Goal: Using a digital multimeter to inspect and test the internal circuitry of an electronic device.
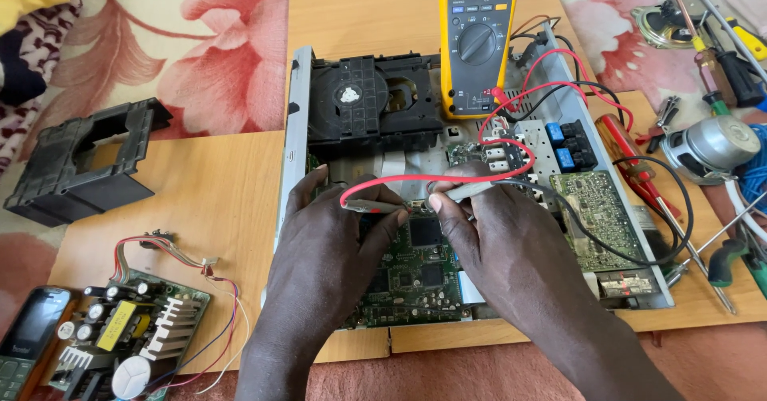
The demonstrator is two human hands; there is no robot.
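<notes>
Around the hands (415, 241): multimeter (478, 41), screwdrivers (639, 169), loose board (128, 337).

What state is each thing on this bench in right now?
Left hand: pinching the red probe against the green board.
Right hand: pinching the black probe on the same board.
Multimeter: switched on, display lit, leads plugged in.
Player chassis: cover off, boards exposed.
Disc drive: no disc in it.
Loose board: out on the table, wires trailing.
Phone: screen dark.
</notes>
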